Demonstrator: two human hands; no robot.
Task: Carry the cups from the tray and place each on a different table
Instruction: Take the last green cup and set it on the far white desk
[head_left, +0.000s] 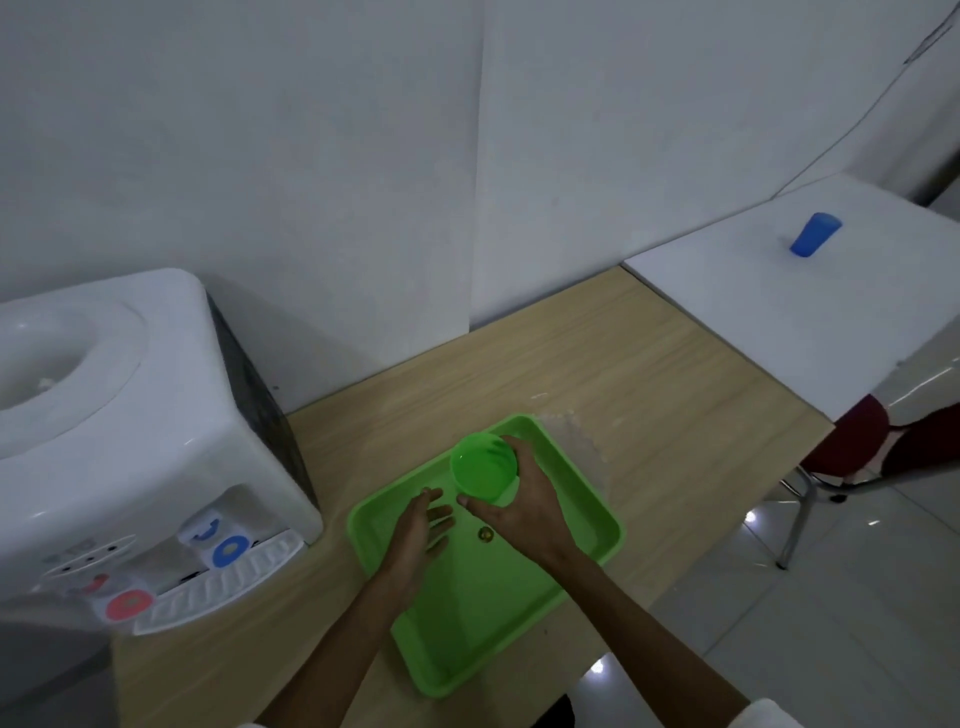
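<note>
A green cup (483, 465) stands upright in the far part of a green tray (467, 623) on a wooden table (649, 395). My right hand (524, 506) wraps around the cup's right side and grips it. My left hand (421, 530) hovers flat over the tray just left of the cup, fingers spread, holding nothing. A blue cup (814, 235) stands upright on a white table (779, 312) at the far right.
A white water dispenser (130, 441) with blue and red taps occupies the wooden table's left end. A small round object (485, 532) lies in the tray between my hands. A red chair (852, 441) stands under the white table. A wall runs behind both tables.
</note>
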